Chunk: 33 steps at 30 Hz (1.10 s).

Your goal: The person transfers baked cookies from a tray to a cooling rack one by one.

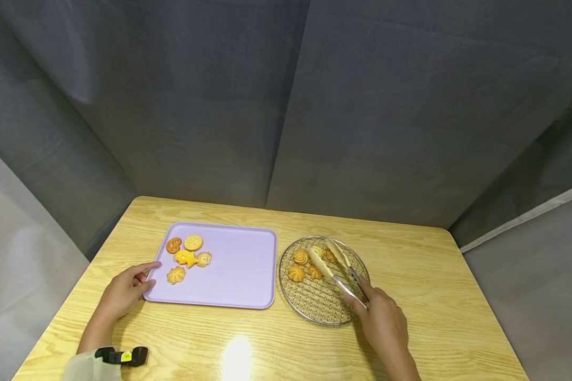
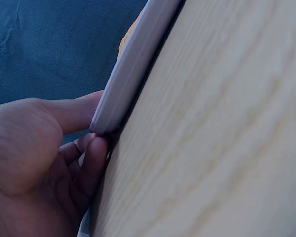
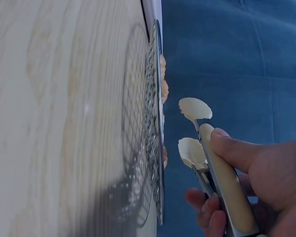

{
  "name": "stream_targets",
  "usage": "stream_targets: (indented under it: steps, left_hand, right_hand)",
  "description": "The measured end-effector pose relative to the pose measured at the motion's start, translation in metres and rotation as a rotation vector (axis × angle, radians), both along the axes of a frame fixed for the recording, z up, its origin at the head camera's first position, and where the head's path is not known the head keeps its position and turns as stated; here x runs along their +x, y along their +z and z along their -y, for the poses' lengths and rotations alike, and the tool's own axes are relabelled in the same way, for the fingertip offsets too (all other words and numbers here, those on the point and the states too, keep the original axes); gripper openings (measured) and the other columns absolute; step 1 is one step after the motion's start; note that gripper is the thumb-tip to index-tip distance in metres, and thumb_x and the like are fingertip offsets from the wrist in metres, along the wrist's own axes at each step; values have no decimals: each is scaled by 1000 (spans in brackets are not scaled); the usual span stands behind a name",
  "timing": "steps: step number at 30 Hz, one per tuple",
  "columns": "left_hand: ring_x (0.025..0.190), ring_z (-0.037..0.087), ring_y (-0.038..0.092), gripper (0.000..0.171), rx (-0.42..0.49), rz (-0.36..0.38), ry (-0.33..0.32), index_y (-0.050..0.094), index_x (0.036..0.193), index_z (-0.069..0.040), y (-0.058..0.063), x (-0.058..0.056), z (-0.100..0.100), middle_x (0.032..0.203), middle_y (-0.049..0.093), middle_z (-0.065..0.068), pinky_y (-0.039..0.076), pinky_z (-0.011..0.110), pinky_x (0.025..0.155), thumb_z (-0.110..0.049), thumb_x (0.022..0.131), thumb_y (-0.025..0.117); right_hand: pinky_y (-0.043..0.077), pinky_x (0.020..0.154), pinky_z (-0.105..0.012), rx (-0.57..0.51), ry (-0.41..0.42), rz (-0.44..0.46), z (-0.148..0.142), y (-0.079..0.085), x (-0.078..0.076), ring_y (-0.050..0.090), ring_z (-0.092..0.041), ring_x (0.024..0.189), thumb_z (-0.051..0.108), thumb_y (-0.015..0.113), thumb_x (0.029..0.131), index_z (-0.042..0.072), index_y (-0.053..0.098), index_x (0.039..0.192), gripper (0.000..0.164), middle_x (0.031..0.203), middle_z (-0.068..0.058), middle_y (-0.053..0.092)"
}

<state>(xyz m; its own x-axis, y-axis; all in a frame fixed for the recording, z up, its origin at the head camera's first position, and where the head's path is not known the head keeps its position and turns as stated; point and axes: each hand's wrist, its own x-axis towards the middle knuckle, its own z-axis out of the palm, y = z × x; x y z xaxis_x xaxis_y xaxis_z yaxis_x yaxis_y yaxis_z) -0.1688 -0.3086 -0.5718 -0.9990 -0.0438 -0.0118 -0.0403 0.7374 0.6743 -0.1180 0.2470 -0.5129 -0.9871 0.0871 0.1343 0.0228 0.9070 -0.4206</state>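
Note:
My left hand [image 1: 122,290] pinches the left edge of a lilac tray [image 1: 238,270], thumb on top and fingertips against its rim in the left wrist view. On the tray's left part lie several biscuits, among them a pretzel-shaped one [image 1: 173,245], a round one [image 1: 193,243] and a yellow fish-shaped one [image 1: 185,258]. My right hand [image 1: 383,320] grips a pair of tongs [image 3: 227,182] with cream-coloured tips. Those tips stand apart above a round wire rack [image 1: 321,304], with nothing seen between them in the right wrist view. Swirled biscuits [image 1: 296,273] lie on the rack's far part, partly hidden by the tongs.
Tray and rack stand side by side on a wooden table [image 1: 438,296], a narrow gap between them. Grey curtains [image 1: 362,106] hang behind the table and at its sides. A black strap [image 1: 124,356] circles the left sleeve.

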Motion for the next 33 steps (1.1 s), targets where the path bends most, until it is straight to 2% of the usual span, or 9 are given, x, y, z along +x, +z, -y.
stream_targets:
  steps: [6, 9, 13, 16, 19, 21, 26, 28, 33]
  left_hand:
    - [73, 17, 47, 43, -4, -10, -5, 62, 140, -6, 1, -1, 0, 93, 52, 7, 38, 26, 57, -8, 98, 68]
    - [74, 17, 47, 43, -4, -8, -7, 62, 141, -5, 1, -1, -1, 93, 52, 7, 37, 26, 57, -7, 98, 68]
    - [75, 19, 47, 44, -1, -1, 0, 62, 141, -6, 1, 0, -1, 94, 52, 8, 37, 27, 57, -6, 98, 69]
    - [75, 19, 47, 44, 0, 2, 2, 62, 141, -6, 1, 0, -1, 94, 52, 8, 37, 27, 57, -6, 97, 69]
    - [75, 19, 47, 44, -1, 4, 1, 62, 141, -5, 2, 0, -1, 94, 51, 8, 37, 27, 57, -7, 98, 69]
    - [75, 19, 47, 44, -1, 6, 1, 62, 141, -6, 2, 0, -2, 94, 52, 8, 37, 27, 57, -7, 98, 69]
    - [75, 19, 47, 44, 5, 6, -4, 62, 141, -5, 3, 1, -2, 94, 52, 8, 37, 27, 57, -7, 98, 68]
    - [75, 18, 47, 43, 3, 1, -6, 62, 141, -5, 3, 1, -1, 94, 52, 8, 37, 27, 57, -7, 98, 68]
    - [73, 17, 47, 43, -4, -13, -10, 62, 140, -6, 3, 1, -1, 93, 52, 7, 38, 26, 57, -7, 98, 68]
  right_hand:
    - [56, 77, -57, -4, 32, -3, 11, 3, 0, 68, -46, 106, 44, 71, 96, 10, 53, 151, 67, 126, -23, 68]
    - [54, 83, -62, -5, 44, -8, 16, 3, 0, 64, -50, 116, 45, 71, 96, 11, 53, 151, 67, 126, -23, 69]
    - [56, 69, -49, -12, 54, -4, 25, 4, -2, 71, -37, 96, 46, 72, 94, 13, 55, 150, 67, 108, -11, 74]
    - [52, 62, -41, -13, 62, -3, 32, 4, -3, 69, -26, 84, 46, 73, 93, 15, 56, 150, 67, 103, -7, 73]
    - [55, 68, -46, -12, 74, -10, 38, 5, -3, 70, -28, 88, 48, 73, 93, 16, 56, 150, 67, 104, -7, 73]
    - [56, 77, -53, -9, 86, -23, 42, 5, -3, 71, -35, 101, 48, 73, 92, 16, 56, 149, 67, 105, -7, 75]
    - [57, 71, -47, -14, 109, -40, 53, 7, -3, 72, -30, 94, 47, 75, 91, 18, 58, 148, 66, 100, -5, 75]
    - [55, 65, -41, -18, 114, -38, 58, 8, -4, 71, -24, 84, 46, 75, 90, 19, 59, 148, 66, 99, -4, 74]
    - [55, 67, -42, -12, 127, -30, 69, 8, -6, 72, -23, 85, 45, 75, 91, 22, 59, 148, 64, 99, -3, 74]
